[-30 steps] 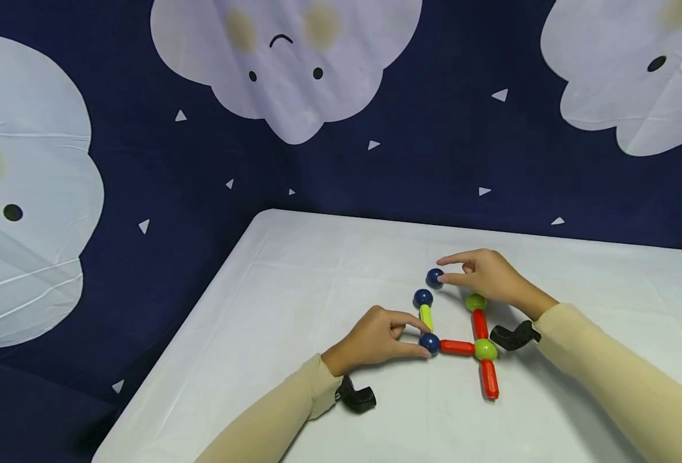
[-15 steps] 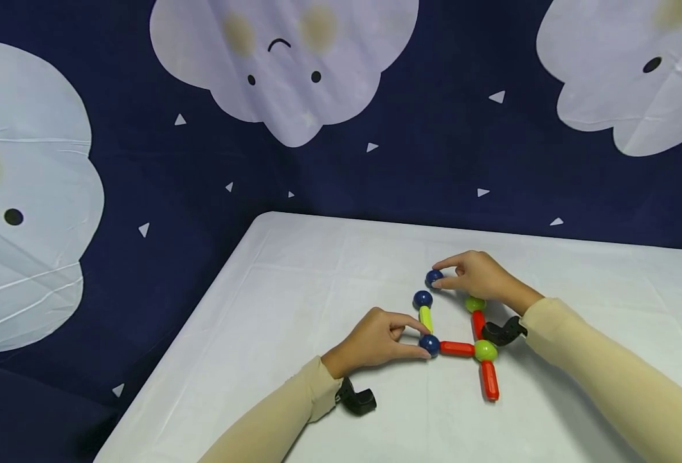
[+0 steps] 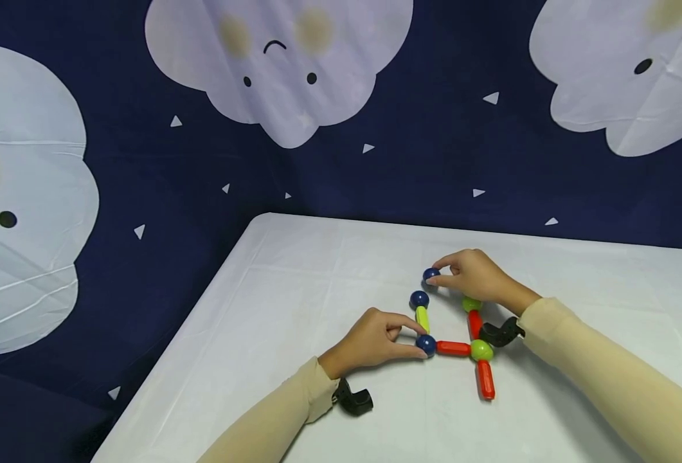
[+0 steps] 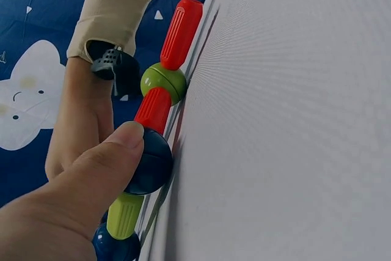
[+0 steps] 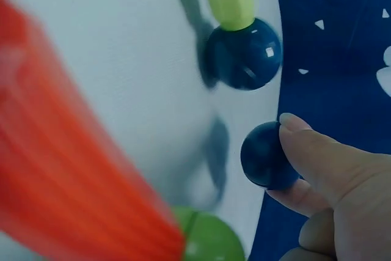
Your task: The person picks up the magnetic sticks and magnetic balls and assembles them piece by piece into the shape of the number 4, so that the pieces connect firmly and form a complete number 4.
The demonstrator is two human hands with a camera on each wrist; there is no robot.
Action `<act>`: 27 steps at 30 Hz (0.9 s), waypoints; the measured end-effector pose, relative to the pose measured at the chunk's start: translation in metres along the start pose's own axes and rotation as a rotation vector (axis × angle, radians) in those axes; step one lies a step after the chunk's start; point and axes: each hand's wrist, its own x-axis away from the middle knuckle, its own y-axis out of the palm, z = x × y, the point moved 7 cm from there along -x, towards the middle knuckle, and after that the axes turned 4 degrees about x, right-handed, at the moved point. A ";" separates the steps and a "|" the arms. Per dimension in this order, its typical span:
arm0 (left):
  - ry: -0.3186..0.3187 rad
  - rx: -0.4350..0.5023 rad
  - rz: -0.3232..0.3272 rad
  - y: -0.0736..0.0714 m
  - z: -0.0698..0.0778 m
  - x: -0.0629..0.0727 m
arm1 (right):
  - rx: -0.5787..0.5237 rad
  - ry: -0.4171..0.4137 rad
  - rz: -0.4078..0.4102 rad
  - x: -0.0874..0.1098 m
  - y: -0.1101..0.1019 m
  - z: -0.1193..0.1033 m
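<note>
My left hand [image 3: 375, 337] pinches a dark blue ball [image 3: 425, 346] at a corner of a ball-and-rod construction toy. From that ball a yellow-green rod [image 3: 422, 319] runs to another blue ball [image 3: 419, 299] farther back. A red rod [image 3: 453, 348] joins it to a green ball [image 3: 482, 350], which carries a red rod [image 3: 485, 379] toward the front and a red rod [image 3: 475, 323] toward the back. This back rod ends in a green ball [image 3: 471, 305], partly hidden by my right hand [image 3: 474, 276]. Between thumb and index finger, the right hand holds a separate blue ball [image 5: 266, 157].
Everything lies on a table with a white cloth [image 3: 294, 276]. Behind it hangs a dark blue curtain [image 3: 421, 173] with cloud prints. A black wrist device [image 3: 501, 332] on the right arm overlaps the back red rod.
The right hand has shifted slightly left, and its index finger has come down onto the loose blue ball, which the thumb was touching before. The left hand keeps its pinch on the corner ball.
</note>
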 end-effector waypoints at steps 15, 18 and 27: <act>-0.012 0.007 -0.004 0.001 0.000 0.001 | -0.119 0.001 0.057 0.058 -0.013 -0.023; -0.032 0.025 -0.008 0.001 -0.001 0.001 | -0.133 -0.002 0.076 0.077 -0.011 -0.026; -0.035 0.031 -0.004 0.001 0.001 0.000 | -0.216 0.023 0.142 0.133 -0.003 -0.027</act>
